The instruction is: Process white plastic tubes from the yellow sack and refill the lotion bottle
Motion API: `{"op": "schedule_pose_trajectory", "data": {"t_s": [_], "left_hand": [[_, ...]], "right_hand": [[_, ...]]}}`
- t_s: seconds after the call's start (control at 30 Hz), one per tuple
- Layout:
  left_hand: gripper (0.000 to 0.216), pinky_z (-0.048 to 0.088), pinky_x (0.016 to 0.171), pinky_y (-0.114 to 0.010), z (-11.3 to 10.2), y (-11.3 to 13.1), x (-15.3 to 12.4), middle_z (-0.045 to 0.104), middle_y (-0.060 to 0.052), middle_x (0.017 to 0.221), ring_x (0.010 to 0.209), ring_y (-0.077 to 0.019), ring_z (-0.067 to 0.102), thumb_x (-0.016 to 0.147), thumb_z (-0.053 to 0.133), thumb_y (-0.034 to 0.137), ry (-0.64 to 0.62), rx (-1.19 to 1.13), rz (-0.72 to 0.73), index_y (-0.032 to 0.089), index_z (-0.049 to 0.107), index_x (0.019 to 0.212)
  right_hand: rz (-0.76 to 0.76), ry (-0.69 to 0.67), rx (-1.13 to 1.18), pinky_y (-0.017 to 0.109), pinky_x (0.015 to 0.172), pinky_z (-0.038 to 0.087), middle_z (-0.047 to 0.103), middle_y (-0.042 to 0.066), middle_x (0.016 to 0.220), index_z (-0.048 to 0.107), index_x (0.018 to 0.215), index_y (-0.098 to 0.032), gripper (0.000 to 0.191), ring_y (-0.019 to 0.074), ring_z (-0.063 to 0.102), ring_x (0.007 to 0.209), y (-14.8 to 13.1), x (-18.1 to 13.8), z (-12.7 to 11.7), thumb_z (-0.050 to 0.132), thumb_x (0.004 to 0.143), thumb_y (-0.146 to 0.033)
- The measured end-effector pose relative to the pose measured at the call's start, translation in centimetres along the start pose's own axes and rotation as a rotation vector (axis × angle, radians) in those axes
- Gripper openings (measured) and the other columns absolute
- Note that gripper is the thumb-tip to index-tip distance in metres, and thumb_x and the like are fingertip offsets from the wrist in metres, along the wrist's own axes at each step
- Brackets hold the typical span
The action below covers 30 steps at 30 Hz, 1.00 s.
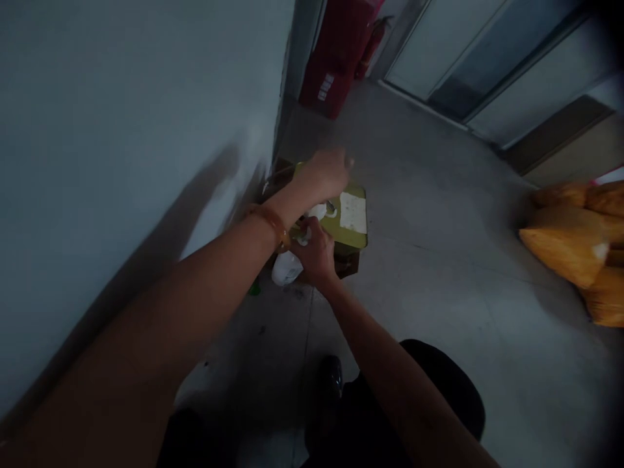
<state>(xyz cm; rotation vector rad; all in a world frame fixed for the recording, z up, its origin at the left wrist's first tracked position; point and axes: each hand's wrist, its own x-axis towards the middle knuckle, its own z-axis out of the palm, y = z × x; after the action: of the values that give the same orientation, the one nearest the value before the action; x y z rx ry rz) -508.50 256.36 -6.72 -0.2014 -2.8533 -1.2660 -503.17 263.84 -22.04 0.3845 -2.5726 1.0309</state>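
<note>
Left hand (330, 173) above olive box (338, 233), right hand (318, 253) at edge

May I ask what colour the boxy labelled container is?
The container is olive yellow; head view.

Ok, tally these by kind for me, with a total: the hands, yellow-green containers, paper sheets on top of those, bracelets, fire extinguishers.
Hands (left hand, right hand): 2
Yellow-green container: 1
Paper sheet on top: 1
Bracelet: 1
Fire extinguisher: 1
Total: 6
</note>
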Motion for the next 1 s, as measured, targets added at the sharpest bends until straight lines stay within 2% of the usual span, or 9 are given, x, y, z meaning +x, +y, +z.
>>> {"op": "schedule_pose_trajectory", "data": {"t_s": [0.07, 0.2, 0.4, 0.67, 0.77, 1.0], "left_hand": [[0.032, 0.048, 0.074, -0.028, 0.0, -0.3, 0.0, 0.067, -0.012, 0.104, 0.087, -0.0217, 0.067, 0.103, 0.038, 0.036, 0.013, 0.064, 0.050, 0.015, 0.062, 0.112], [0.032, 0.048, 0.075, -0.030, 0.1, -0.9, 0.2, 0.068, -0.010, 0.090, 0.086, -0.0236, 0.066, 0.101, 0.038, 0.036, 0.060, 0.190, 0.090, 0.017, 0.063, 0.106], [0.032, 0.045, 0.063, -0.028, 0.2, -1.2, 0.1, 0.063, -0.006, 0.080, 0.067, -0.0195, 0.061, 0.101, 0.037, 0.039, 0.071, 0.146, 0.072, 0.020, 0.062, 0.104], [0.030, 0.046, 0.077, -0.030, 0.5, -1.0, -0.2, 0.067, -0.008, 0.089, 0.088, -0.0222, 0.065, 0.102, 0.039, 0.035, 0.113, 0.174, 0.069, 0.018, 0.062, 0.103], [0.029, 0.045, 0.081, -0.030, 0.7, -1.1, -0.3, 0.068, -0.009, 0.095, 0.094, -0.0228, 0.065, 0.103, 0.038, 0.034, 0.130, 0.168, 0.077, 0.017, 0.061, 0.103], [0.032, 0.044, 0.076, -0.029, 0.8, -1.3, 0.1, 0.068, -0.009, 0.094, 0.090, -0.0220, 0.064, 0.103, 0.036, 0.039, 0.039, 0.157, 0.067, 0.019, 0.060, 0.107]], "right_hand": [[0.031, -0.007, -0.006, 0.029, 0.075, 0.044, 0.063, 0.002, 0.090, 0.054, 0.098, -0.023, 0.025, 0.0201, 0.060, 0.083, -0.3, -0.2, 0.0, 0.063, 0.075, -0.025], [0.104, -0.029, -0.022, 0.029, 0.076, 0.045, 0.065, 0.002, 0.095, 0.055, 0.102, -0.023, 0.026, 0.0210, 0.063, 0.087, -0.9, -0.7, 0.1, 0.063, 0.076, -0.022], [0.181, -0.107, -0.082, 0.028, 0.072, 0.044, 0.065, 0.004, 0.097, 0.057, 0.107, -0.024, 0.026, 0.0225, 0.065, 0.087, -1.7, -0.8, -0.1, 0.060, 0.081, -0.024], [0.200, -0.130, -0.144, 0.025, 0.066, 0.042, 0.065, 0.005, 0.100, 0.058, 0.116, -0.024, 0.032, 0.0216, 0.065, 0.086, -2.2, -0.7, -0.2, 0.061, 0.085, -0.028], [0.228, -0.135, -0.146, 0.025, 0.065, 0.041, 0.066, 0.006, 0.100, 0.060, 0.113, -0.023, 0.030, 0.0224, 0.066, 0.086, -2.5, -0.6, -0.4, 0.064, 0.084, -0.027], [0.245, -0.092, -0.095, 0.028, 0.065, 0.042, 0.066, 0.006, 0.097, 0.063, 0.108, -0.023, 0.028, 0.0245, 0.066, 0.083, -2.4, -0.6, -0.2, 0.066, 0.081, -0.024]]}}
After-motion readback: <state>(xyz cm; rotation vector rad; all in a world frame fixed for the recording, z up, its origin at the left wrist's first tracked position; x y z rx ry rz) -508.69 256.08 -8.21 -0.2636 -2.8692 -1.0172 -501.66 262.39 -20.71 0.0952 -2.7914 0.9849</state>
